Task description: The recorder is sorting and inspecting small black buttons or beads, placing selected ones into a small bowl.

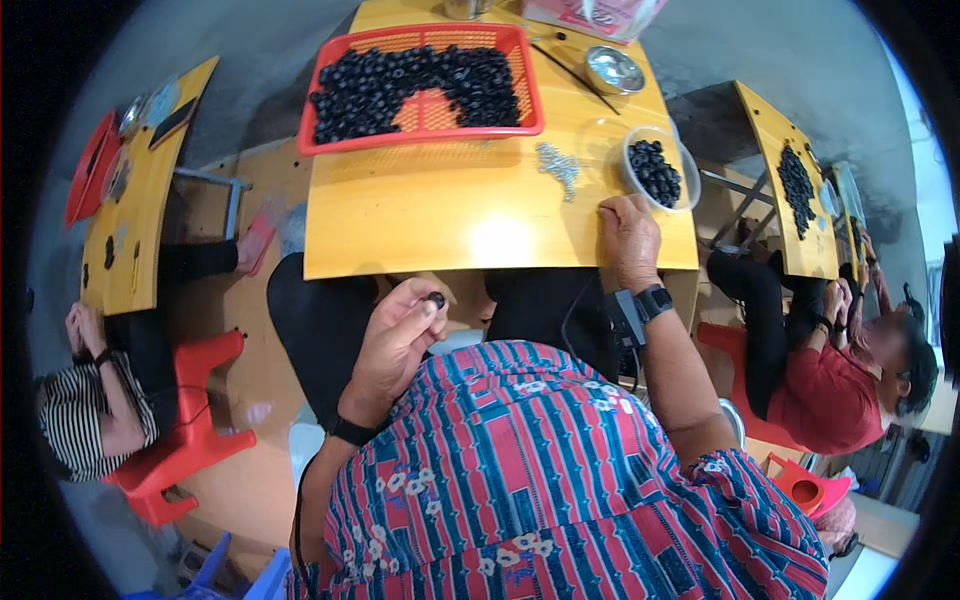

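Observation:
My left hand is off the table's near edge, above my lap, pinching a small black ring-like part between thumb and fingers. At the right of the yellow table, my right hand rests with its fingers curled in; whatever they may hold is hidden. Just beyond it stands a clear plastic tub of black parts. A little pile of small silvery metal pieces lies to the left of the tub. Farther back, a red plastic basket holds a great many black parts.
A round metal bowl and a thin dark rod lie at the back right, near a pink and white package. Other people sit at yellow tables on both sides, on red stools.

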`<state>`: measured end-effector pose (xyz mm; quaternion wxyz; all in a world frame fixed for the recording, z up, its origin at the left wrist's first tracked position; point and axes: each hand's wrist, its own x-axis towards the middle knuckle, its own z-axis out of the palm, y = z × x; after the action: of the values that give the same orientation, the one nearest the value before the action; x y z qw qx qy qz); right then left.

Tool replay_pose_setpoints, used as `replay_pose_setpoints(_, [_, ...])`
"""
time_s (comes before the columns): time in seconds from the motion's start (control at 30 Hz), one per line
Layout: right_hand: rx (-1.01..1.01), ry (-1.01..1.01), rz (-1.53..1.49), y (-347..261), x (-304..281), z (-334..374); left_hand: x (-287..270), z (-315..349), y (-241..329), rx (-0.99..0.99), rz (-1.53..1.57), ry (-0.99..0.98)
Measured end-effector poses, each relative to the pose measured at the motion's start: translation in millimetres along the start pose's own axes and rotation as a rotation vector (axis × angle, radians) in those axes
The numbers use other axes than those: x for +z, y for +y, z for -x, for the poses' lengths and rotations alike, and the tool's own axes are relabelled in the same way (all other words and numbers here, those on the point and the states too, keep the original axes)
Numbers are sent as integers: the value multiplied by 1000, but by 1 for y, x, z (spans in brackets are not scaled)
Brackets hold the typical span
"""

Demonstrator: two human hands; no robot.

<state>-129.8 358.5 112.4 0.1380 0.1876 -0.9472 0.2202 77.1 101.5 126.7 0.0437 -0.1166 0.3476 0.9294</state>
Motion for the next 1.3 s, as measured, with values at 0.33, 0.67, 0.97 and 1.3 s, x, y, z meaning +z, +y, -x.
replay_pose_setpoints(0.33, [-174,-103,-288,-41,-16,9,-7,-4,-5,39,5,25])
replay_pose_setpoints(0.67, [161,-926,-1297,-155,-11,12,-4,4,0,66,-126,105])
replay_pose_setpoints(0.97, [263,-1017,-1368,-163,2,17,-6,6,-2,194,-275,144])
replay_pose_setpoints(1.3, [291,-1035,-1339,-162,8,20,-3,7,1,230,-347,173])
